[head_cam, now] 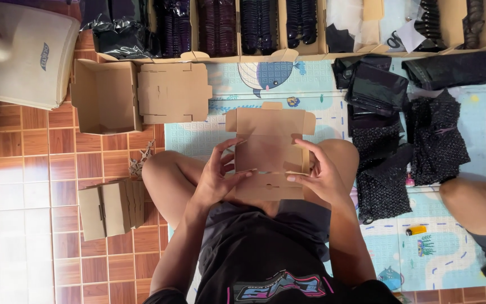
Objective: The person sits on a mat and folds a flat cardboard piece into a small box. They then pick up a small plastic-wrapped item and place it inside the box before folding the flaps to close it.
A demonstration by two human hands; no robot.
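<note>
Between both hands (215, 177), flat brown cardboard blank (269, 143)

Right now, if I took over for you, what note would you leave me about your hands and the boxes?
Left hand and right hand both grip the flat brown cardboard box blank over the lap, partly folded, not yet a box.
One open folded brown cardboard box sits on the tiled floor, far left.
A stack of flat brown blanks lies beside the left knee, unfolded.
</note>
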